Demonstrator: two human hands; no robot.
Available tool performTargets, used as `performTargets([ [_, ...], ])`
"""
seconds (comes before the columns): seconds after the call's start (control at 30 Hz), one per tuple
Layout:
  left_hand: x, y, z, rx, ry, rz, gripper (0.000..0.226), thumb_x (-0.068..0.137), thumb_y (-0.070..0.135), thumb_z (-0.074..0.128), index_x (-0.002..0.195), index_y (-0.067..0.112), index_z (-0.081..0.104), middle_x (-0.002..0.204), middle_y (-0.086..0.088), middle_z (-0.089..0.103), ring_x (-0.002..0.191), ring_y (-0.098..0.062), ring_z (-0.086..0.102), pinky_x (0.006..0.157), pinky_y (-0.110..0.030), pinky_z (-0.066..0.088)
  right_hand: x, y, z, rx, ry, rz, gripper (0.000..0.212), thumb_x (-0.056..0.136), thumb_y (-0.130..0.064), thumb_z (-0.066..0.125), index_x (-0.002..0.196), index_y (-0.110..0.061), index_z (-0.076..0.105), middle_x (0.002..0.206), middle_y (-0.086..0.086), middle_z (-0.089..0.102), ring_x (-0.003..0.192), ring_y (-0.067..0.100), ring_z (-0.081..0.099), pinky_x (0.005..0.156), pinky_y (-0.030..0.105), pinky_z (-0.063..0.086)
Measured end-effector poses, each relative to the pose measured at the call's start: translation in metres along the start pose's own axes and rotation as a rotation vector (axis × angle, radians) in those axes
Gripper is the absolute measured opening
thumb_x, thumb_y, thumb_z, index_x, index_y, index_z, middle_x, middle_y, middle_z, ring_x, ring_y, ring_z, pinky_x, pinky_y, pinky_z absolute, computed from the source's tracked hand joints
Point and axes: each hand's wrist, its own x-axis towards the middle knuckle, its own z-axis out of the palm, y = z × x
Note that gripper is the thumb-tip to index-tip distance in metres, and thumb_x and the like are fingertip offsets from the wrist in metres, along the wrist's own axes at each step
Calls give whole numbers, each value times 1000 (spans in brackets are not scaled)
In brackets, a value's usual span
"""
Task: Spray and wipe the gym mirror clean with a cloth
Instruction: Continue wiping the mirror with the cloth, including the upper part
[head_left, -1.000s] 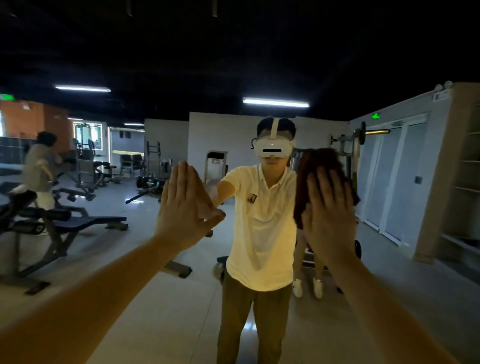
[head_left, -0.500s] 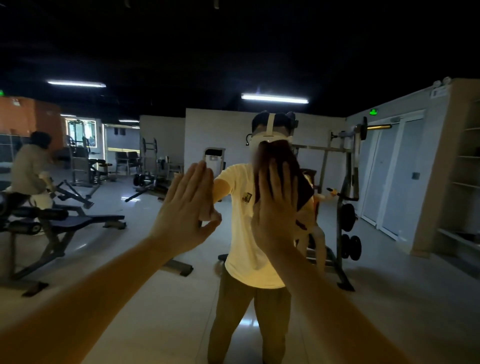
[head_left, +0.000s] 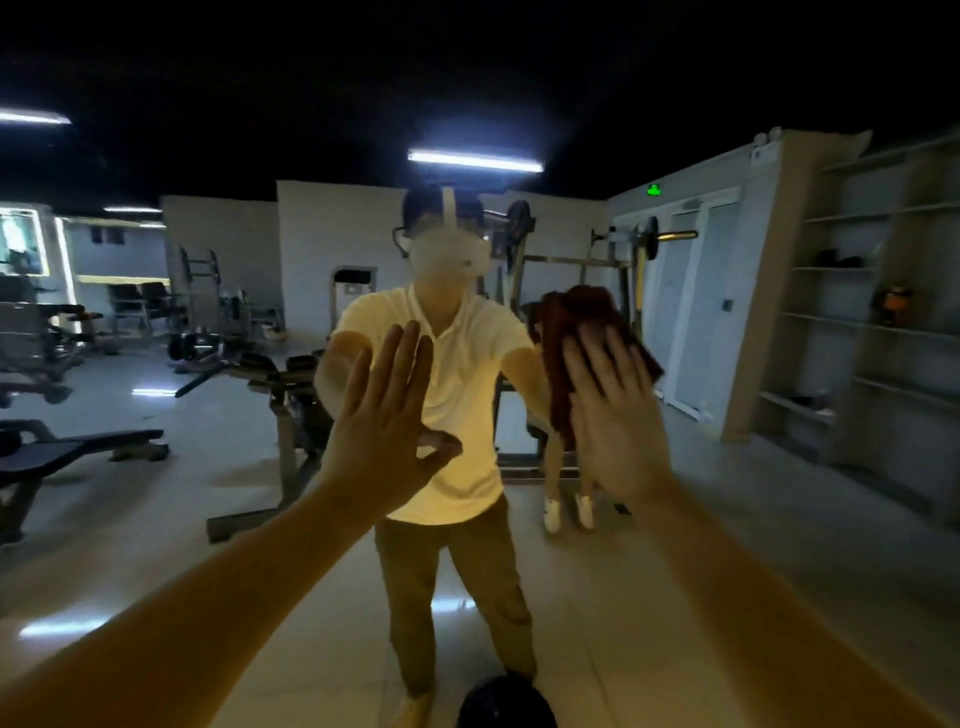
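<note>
The gym mirror (head_left: 727, 545) fills the whole view and reflects a person in a headset and pale shirt. My right hand (head_left: 615, 415) lies flat with straight fingers and presses a dark red cloth (head_left: 563, 332) against the glass at chest height, right of centre. My left hand (head_left: 387, 431) is flat on the glass to the left of it, fingers straight and together, holding nothing. No spray bottle is visible.
The reflection shows weight benches (head_left: 78, 452) at the left, a barbell rack (head_left: 628, 249) behind, shelves (head_left: 857, 322) at the right and a tiled floor. A dark round object (head_left: 506, 701) sits at the bottom edge near the feet.
My right hand has swept the cloth across the glass, left toward the middle and then back right. My left hand has stayed flat on the mirror. The view has shifted right.
</note>
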Motion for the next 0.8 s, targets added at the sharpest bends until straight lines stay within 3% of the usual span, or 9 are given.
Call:
performTargets([
  [0.13,1,2,2,-25,-17,1,118,87,69,61,166,3,4,174,-20,-3,161,-38,-1,128,-63,15,-14,48,-16,-1,37,490,61,106,-22,32,164,-11,17,169,16,20,157,34,16,126,56,23],
  [0.23,1,3,3,-33,-27,-3,117,88,69,58,166,2,2,174,-20,-4,161,-38,-2,128,-63,14,-6,39,-16,49,66,689,66,104,-15,43,164,-9,17,170,15,20,157,33,16,128,51,18],
  [0.37,2,7,3,-33,-27,-15,116,87,68,58,166,2,4,174,-21,-4,161,-38,-2,128,-63,13,8,-31,-13,54,73,506,71,93,-11,49,160,-5,27,167,18,25,156,40,18,127,56,19],
  [0.43,2,7,2,-24,-30,-13,113,91,71,52,165,0,5,174,-21,-5,161,-38,-2,127,-63,15,5,-74,-4,5,4,314,77,92,-16,53,161,-7,20,169,19,20,157,42,11,127,58,15],
  [0.5,2,4,1,-29,-18,2,107,95,74,40,165,0,7,174,-20,-4,161,-38,-1,128,-62,15,-2,-105,7,-1,-73,77,83,92,-17,56,163,-14,13,171,14,14,159,38,4,129,52,-2],
  [0.6,3,1,1,-23,-9,13,104,96,78,28,166,2,10,174,-20,0,162,-36,0,129,-59,12,-9,-101,16,4,-96,-241,68,94,-18,44,161,-18,31,169,8,28,158,33,17,129,46,-4],
  [0.7,1,-2,3,-1,-15,17,107,94,76,38,166,2,8,174,-20,-2,162,-37,0,127,-62,17,-19,-51,15,-19,-182,-212,64,102,-26,39,163,-30,22,172,0,16,160,25,10,128,53,13],
  [0.73,0,-2,3,4,-20,18,108,93,75,40,166,2,8,174,-20,-3,162,-38,0,126,-63,18,-24,-30,15,-35,-200,-199,70,101,-25,45,164,-28,15,172,2,11,160,27,5,127,56,17],
  [0.8,0,-2,4,11,-27,11,109,92,74,42,166,3,6,174,-19,-4,162,-38,0,125,-64,20,-33,10,9,-77,-176,-139,86,93,-22,63,162,-20,11,171,10,18,159,33,10,125,59,21],
])
